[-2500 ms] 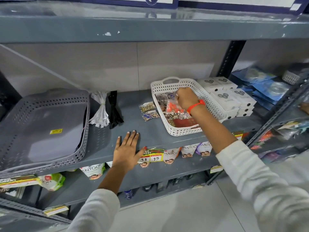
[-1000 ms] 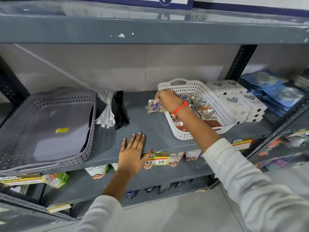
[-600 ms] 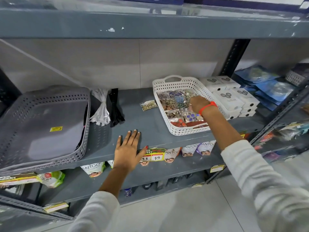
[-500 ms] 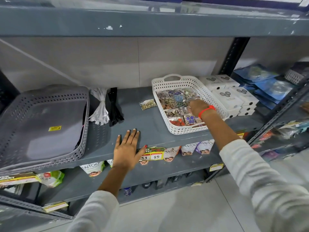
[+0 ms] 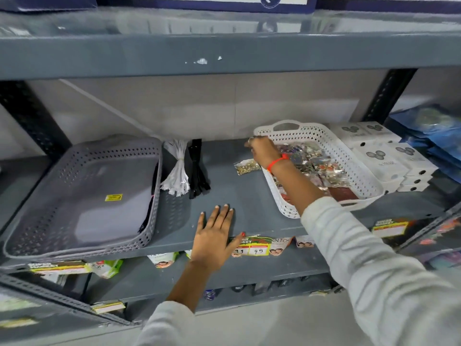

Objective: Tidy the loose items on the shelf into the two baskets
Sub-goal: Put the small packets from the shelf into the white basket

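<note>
A white perforated basket point(image 5: 363, 178) stands at the right of the grey shelf point(image 5: 239, 196), filled with several small packets of beads point(image 5: 316, 163). One gold bead packet point(image 5: 247, 167) lies loose on the shelf just left of it. My right hand point(image 5: 264, 152) hovers over the basket's left rim, right above that packet, fingers loosely curled with nothing seen in them. My left hand point(image 5: 214, 233) rests flat on the shelf's front edge, fingers spread. A grey basket point(image 5: 82, 196) sits tilted at the left. Beside it lie a white tag bundle point(image 5: 177, 171) and a black bundle point(image 5: 198, 171).
White boxes point(image 5: 384, 156) are stacked right of the white basket, with blue packets point(image 5: 436, 131) beyond them. An upper shelf point(image 5: 224, 53) hangs low overhead. Price labels point(image 5: 252, 245) and sachets hang under the front edge.
My right hand dropped a bead packet into the white basket, then moved left across the rim to above the last loose packet. The left hand has stayed put.
</note>
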Motion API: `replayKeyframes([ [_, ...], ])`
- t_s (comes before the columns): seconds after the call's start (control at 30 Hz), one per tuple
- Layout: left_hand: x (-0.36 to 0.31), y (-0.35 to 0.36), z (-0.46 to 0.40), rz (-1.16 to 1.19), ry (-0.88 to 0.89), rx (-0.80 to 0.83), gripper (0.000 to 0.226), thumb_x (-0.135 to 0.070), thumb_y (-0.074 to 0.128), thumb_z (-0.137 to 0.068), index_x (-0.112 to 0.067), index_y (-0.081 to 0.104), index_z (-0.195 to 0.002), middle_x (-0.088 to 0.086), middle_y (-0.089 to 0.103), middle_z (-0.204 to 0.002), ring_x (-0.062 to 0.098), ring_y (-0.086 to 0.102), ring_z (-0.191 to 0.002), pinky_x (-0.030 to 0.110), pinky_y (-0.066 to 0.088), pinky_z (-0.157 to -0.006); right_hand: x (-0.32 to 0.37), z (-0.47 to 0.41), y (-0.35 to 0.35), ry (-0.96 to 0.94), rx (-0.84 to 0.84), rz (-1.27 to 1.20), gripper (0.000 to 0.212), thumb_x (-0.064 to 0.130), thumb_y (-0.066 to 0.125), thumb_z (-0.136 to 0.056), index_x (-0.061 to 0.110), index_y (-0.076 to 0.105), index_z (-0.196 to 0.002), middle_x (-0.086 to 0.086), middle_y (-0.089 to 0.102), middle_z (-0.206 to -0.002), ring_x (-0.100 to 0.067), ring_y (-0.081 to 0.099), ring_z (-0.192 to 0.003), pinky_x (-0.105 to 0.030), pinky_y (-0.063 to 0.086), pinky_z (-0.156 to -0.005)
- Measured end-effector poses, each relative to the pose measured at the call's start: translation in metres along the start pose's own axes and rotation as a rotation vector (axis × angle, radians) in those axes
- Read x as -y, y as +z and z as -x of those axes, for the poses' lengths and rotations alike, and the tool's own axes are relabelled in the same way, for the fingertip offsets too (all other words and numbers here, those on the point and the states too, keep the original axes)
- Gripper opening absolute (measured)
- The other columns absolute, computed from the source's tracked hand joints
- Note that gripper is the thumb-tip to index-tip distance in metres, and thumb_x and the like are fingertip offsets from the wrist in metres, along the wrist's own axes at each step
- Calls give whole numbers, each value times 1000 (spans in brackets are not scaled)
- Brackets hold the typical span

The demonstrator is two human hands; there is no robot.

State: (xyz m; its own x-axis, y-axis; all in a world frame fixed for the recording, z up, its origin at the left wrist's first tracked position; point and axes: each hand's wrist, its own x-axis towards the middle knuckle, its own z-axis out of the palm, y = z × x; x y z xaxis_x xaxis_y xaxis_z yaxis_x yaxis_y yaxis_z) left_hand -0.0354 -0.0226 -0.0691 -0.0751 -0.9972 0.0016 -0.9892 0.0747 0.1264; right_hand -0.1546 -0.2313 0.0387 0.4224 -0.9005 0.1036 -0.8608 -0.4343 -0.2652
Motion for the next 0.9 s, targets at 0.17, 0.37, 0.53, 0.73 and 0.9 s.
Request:
replayKeyframes([
  [0.17, 1, -5, -2, -25, -50, 82, 83, -63, -7, -88, -16, 38, -140, 1, 39, -147, 20, 35, -136, 50, 27, -110, 17, -10, 30, -50, 230, 164, 29, -1, 51, -88, 1, 57, -117, -24, 61, -123, -37, 59, -116, -41, 48, -97],
  [0.37, 4, -1, -3, -32, -56, 36, 76, -61, 5, -91, -15, 50, -131, 1, 55, -135, 21, 50, -126, 51, 40, -100, 21, -11, 36, 9, 196, 161, 34, -6, 52, -85, 0, 61, -116, -25, 64, -120, -38, 62, -113, -41, 50, -93],
  [0.53, 2, 4, -4, -35, 1, -7, 82, -66, 2, -83, -18, 18, -147, 0, 19, -156, 20, 13, -144, 48, 8, -116, 17, -15, 11, 8, 58, -48, 27, 6, 56, -88, 4, 70, -110, -25, 69, -114, -37, 65, -108, -37, 52, -95],
  [0.73, 5, 6, -4, -28, 9, -60, 97, -72, -15, -77, -15, 23, -146, 3, 25, -154, 22, 18, -143, 49, 10, -115, -7, 5, -37, 34, -160, -115, 35, -7, 49, -87, 2, 68, -115, -22, 67, -122, -32, 63, -114, -33, 49, -101],
  [0.9, 3, 4, -1, 4, 4, -73, 99, -74, -14, -75, -16, 20, -147, 2, 24, -154, 21, 17, -143, 47, 10, -116, -62, 48, -57, 264, -40, -9, 35, -11, 49, -87, -2, 64, -117, -23, 63, -124, -35, 61, -114, -39, 47, -104],
])
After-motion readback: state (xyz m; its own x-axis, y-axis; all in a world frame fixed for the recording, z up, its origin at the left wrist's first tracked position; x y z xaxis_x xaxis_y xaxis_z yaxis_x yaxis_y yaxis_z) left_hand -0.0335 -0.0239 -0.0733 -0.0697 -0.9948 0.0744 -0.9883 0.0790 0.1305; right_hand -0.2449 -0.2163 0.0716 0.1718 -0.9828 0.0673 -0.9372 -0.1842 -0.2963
